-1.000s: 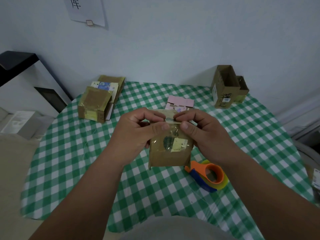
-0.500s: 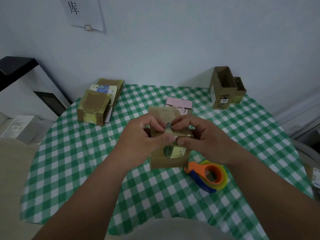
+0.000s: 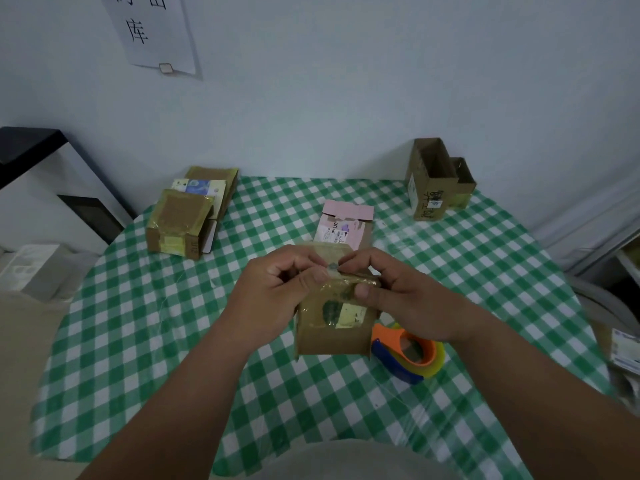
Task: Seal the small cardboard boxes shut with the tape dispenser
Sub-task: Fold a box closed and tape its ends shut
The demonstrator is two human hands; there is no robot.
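At frame centre, the left hand (image 3: 277, 289) and right hand (image 3: 391, 292) pinch the small cardboard box (image 3: 334, 320), its top flap now folded lower than before, nearly ready for the tape dispenser (image 3: 408, 351).

A white paper sheet (image 3: 152, 31) on the far wall at the left carries large black Chinese characters: 库 reads plainly, with 山 above it, and another character beside that is cut off by the frame edge. The pink flat parcel (image 3: 346, 223) at the far middle of the desk bears a white label with the letters "UC"; its smaller print is too small to read.
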